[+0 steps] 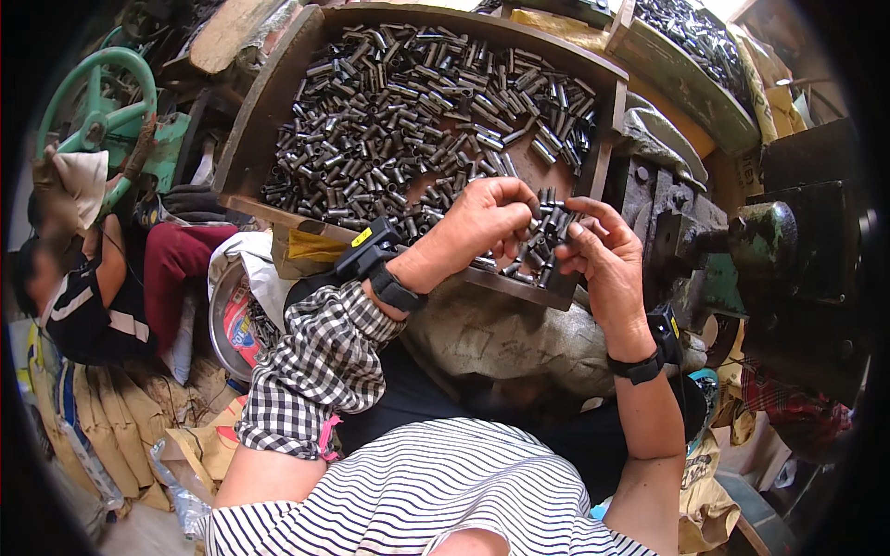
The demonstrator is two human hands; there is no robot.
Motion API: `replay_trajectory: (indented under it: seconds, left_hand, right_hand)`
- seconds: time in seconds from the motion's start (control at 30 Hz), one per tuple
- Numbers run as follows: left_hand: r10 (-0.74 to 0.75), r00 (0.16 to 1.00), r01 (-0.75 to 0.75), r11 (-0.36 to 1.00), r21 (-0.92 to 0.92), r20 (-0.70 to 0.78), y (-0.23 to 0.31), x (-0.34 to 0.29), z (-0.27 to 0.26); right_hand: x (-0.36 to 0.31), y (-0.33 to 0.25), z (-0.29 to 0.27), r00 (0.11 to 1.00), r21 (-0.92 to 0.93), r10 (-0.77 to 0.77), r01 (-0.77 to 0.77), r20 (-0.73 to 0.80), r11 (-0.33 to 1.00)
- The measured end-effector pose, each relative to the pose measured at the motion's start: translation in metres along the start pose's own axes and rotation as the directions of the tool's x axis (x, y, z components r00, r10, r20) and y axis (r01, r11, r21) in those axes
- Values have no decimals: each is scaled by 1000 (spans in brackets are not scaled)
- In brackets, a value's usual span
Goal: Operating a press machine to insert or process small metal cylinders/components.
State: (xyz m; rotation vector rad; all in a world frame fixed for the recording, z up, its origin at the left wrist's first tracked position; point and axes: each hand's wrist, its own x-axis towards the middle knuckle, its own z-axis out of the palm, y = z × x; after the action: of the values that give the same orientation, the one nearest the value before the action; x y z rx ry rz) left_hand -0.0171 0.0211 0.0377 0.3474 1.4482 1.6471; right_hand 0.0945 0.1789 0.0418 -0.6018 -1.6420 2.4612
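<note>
I have both of the person's bare hands over the near right corner of a wooden tray, which is strewn with short metal tubes. The tubes lie heaped across the left and far parts, dark and shiny, pointing every way; toward the right, a patch of the reddish-brown tray bottom shows between them. A small cluster of tubes sits between the two hands, some of its pieces nearly side by side.

My view of the left grip gives me curled fingers with the tips drawn in beside that cluster; I cannot tell whether they are clamped on a tube. At the right grip, the index finger and thumb reach to the cluster from the other side, their tips slightly apart, and I cannot make out whether a piece is pinched there.

A checkered sleeve covers the left forearm, and each wrist wears a black band. Below the tray I see a pale sack. A dark machine stands at the right, a green handwheel at the upper left, and another person is at the left, near a round metal basin
</note>
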Motion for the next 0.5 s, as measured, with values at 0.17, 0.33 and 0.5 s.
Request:
replay_trajectory:
  seconds: [0.17, 0.33, 0.5]
  left_hand:
    - [0, 999, 5, 988, -153, 33, -7, 0, -2]
    - [-28, 997, 45, 968, -249, 73, -14, 0, 0]
    - [-22, 996, 47, 959, -280, 90, -12, -2, 1]
  right_hand:
    - [-3, 3, -2, 999, 80, 33, -31, -34, 996]
    - [-5, 9, -3, 1000, 28, 9, -9, -10, 1000]
    - [-7, 12, 0, 996, -36, -38, 35, -77, 999]
